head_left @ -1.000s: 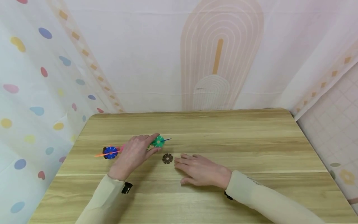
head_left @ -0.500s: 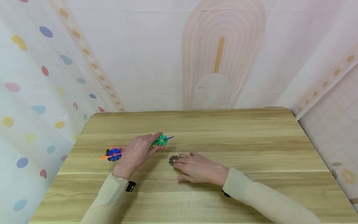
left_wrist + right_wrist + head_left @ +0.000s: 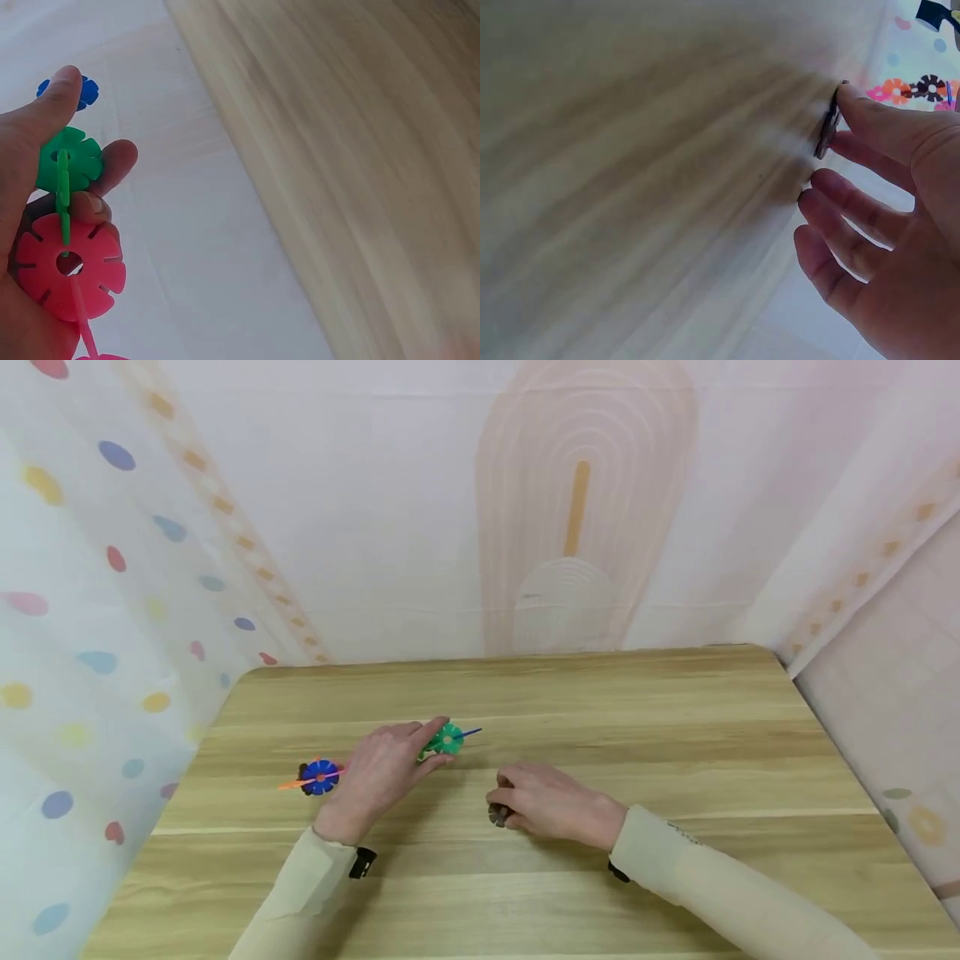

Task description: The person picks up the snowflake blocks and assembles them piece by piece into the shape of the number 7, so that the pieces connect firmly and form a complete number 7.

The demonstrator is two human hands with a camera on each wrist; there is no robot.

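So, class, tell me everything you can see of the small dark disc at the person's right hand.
The dark disc is a small, flat, brownish-black plastic-looking piece; slots round its rim are not clear here. The right hand pinches it at the fingertips, tipped up on edge against the wooden table. It sits near the table's middle, apart from the green flower-shaped piece held by the left hand.

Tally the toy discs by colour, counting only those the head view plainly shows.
Blue disc: 1
Green disc: 1
Brown disc: 1
Total: 3. Slivers seen only edge-on in the joined chain are left out.
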